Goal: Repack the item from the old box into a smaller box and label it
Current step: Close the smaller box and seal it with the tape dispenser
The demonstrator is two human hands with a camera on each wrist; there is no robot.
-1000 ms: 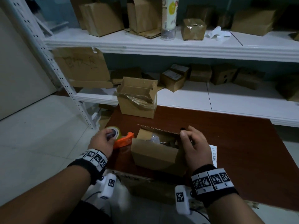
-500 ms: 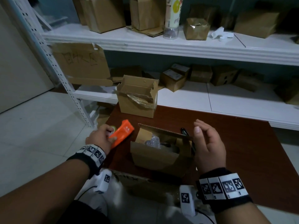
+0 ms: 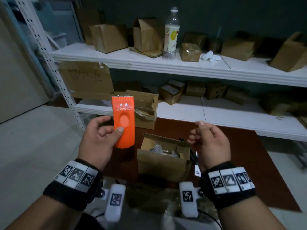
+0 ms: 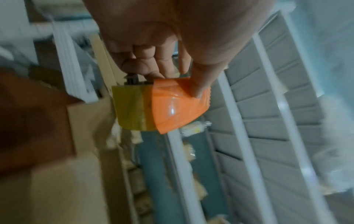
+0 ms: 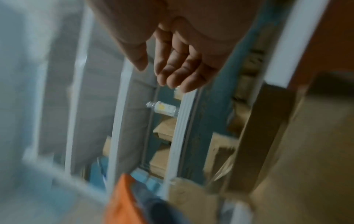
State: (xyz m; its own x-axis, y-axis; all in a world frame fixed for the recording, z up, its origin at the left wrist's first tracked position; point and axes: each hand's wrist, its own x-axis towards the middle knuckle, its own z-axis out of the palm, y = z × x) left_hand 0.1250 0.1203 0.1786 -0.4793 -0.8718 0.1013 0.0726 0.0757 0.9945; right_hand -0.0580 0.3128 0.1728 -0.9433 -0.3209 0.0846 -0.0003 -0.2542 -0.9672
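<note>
My left hand (image 3: 106,131) holds the orange tape dispenser (image 3: 123,123) upright in the air, thumb on its front and fingers behind it. The left wrist view shows the roll of yellowish tape (image 4: 130,107) under the orange guard (image 4: 178,106). A small open cardboard box (image 3: 163,161) stands on the dark red table (image 3: 249,163) below my hands, with a wrapped item (image 3: 156,149) inside. My right hand (image 3: 204,135) hovers above the box's right side, fingers loosely curled, holding nothing. The older open box (image 3: 144,110) stands behind, at the table's far edge.
A white label (image 3: 197,170) and a black pen (image 3: 192,155) lie right of the small box. White shelves (image 3: 182,68) behind the table carry several cardboard boxes and a plastic bottle (image 3: 171,39). A perforated shelf post (image 3: 54,67) stands at left, with pale floor beside it.
My left hand has lifted the tape dispenser off the table and turned it upright. My right hand has let go of the small box's rim and risen above it.
</note>
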